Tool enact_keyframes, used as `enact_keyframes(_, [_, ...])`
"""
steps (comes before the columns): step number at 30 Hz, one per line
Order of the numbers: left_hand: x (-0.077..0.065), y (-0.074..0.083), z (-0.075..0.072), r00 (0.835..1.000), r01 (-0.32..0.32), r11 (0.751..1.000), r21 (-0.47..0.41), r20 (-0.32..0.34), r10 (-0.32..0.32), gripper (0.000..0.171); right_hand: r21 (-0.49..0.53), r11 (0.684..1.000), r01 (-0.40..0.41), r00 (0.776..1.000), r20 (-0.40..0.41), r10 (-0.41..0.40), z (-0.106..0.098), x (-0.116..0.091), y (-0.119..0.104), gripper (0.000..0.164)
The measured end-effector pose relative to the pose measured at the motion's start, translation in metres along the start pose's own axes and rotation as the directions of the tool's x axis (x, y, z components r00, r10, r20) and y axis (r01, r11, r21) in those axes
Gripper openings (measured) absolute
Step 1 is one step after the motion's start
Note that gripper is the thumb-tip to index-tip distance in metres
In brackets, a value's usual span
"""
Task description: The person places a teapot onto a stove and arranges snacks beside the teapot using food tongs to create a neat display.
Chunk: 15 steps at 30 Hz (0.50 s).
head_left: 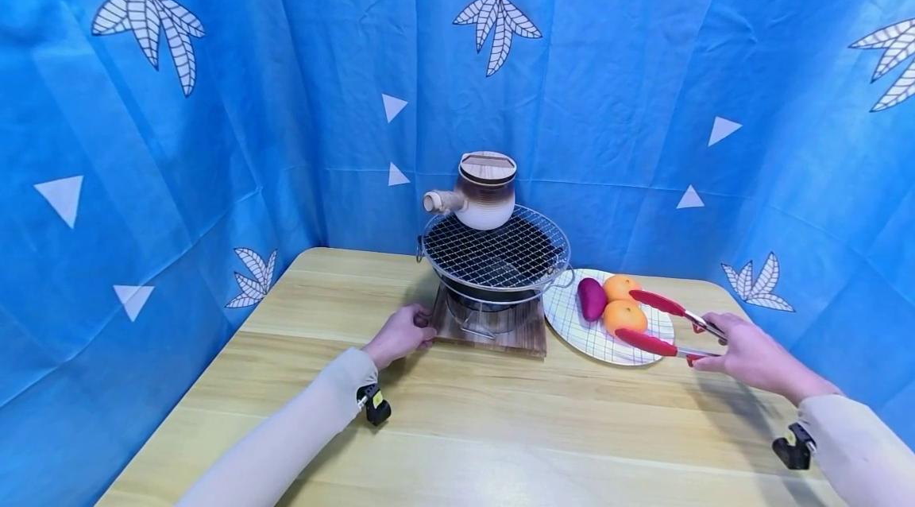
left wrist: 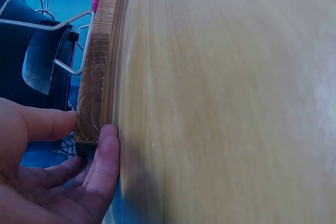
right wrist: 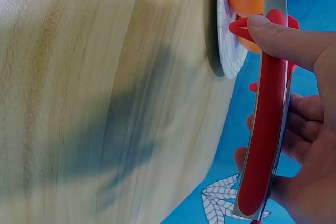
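Observation:
My left hand (head_left: 400, 334) pinches the left corner of a dark wooden board (head_left: 516, 342), thumb on top and fingers at its lower edge in the left wrist view. On that board stands a round grill stove with a wire mesh (head_left: 493, 257). A brown-and-white clay pot (head_left: 488, 209) with a wooden lid and side handle sits toward the mesh's back. My right hand (head_left: 761, 360) holds red-tipped metal tongs (right wrist: 265, 124). Their spread tips reach over a checked plate (head_left: 572, 326), one on either side of the front orange (head_left: 625, 318). The tongs partly hide the fruit.
Beside that orange lie a second orange (head_left: 619, 285) and a purple sweet potato (head_left: 592, 299). The plate stands close to the board's right side. A blue patterned curtain (head_left: 608, 94) hangs around the back and sides of the light wooden table (head_left: 457, 427).

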<state>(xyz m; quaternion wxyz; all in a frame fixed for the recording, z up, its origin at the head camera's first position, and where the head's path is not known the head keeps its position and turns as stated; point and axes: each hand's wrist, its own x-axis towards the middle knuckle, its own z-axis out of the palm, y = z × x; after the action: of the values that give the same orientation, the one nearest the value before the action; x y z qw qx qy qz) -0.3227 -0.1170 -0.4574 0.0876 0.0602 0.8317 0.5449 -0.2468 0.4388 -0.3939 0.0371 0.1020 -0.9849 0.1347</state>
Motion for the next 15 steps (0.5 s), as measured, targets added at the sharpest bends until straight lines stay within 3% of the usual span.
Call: enact_keyframes(15, [-0.0006,0.0019,0.0005,1.000,0.017,1.000,-0.003,-0.004,-0.017,0.047,-0.038,0.999,0.002,1.000,-0.004,-0.002,0.0046,0.0042,-0.0004,0.092])
